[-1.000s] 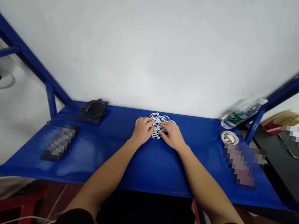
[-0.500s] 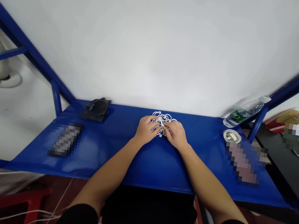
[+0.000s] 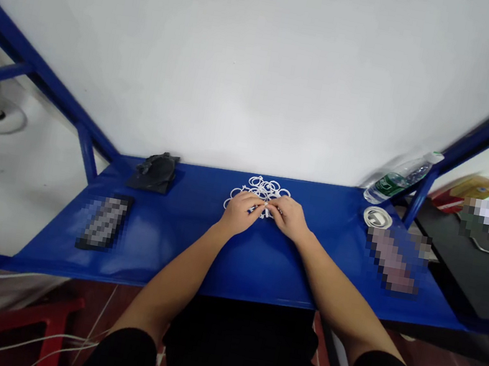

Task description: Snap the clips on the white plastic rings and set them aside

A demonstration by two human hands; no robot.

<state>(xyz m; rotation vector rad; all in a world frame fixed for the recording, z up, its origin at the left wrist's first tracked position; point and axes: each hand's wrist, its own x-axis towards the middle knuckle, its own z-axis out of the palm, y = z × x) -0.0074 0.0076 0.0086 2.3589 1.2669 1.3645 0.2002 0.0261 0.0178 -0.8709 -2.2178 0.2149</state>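
Several thin white rings (image 3: 267,184), each a loop with a small knob, lie in a loose pile toward the back of the blue tabletop. Over the front of this pile my left hand (image 3: 242,211) has its thumb and fingers pinched together. My right hand (image 3: 288,216) faces it, also pinching, and the fingertips of both meet at a small white part of one ring (image 3: 266,204). Fingers cover most of that piece. Other loops show behind the hands and to the left of my left hand.
On the left of the blue table (image 3: 157,249) are a crumpled black bag (image 3: 155,172) and a blurred-out dark item (image 3: 106,222). A water bottle (image 3: 398,183), a coiled white cable (image 3: 377,218) and a pixelated item (image 3: 394,263) sit right. Blue frame bars (image 3: 88,155) flank both sides.
My fingertips have drawn closer together around the small white part. More loops now show behind and left of my left hand. The whole view has shifted slightly.
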